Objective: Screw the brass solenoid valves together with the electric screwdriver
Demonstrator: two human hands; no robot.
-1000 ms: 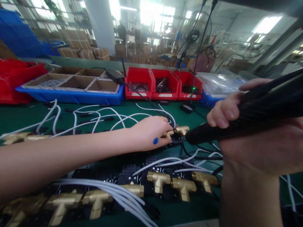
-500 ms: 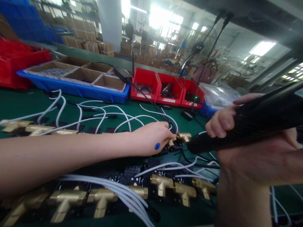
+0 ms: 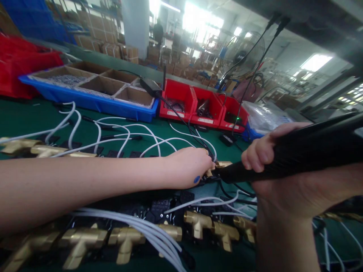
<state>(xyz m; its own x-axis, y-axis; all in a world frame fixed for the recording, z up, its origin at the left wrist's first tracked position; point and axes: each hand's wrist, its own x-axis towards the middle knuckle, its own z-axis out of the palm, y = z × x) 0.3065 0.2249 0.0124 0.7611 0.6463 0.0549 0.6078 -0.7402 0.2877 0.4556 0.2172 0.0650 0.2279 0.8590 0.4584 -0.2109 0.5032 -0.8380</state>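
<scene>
My left hand (image 3: pixel 188 168) reaches across the green bench and pinches a small brass tee fitting (image 3: pixel 222 165) that sits in a black holder. A blue mark shows on the back of that hand. My right hand (image 3: pixel 286 177) is wrapped round a long black power tool (image 3: pixel 297 153). The tool's tip touches the fitting, right beside my left fingertips. A row of brass tee fittings (image 3: pixel 198 223) with white cables (image 3: pixel 141 226) lies along the near edge of the bench.
A blue tray (image 3: pixel 85 100) with cardboard compartments stands at the back left. Three red bins (image 3: pixel 202 107) stand behind the fitting, with a bag-covered blue box (image 3: pixel 263 117) to their right. White cables (image 3: pixel 113 136) loop over the green mat. Black cords hang down from above.
The tool's tip has closed in on the fitting and now touches it. My left hand stays on the fitting. The view has shifted a little.
</scene>
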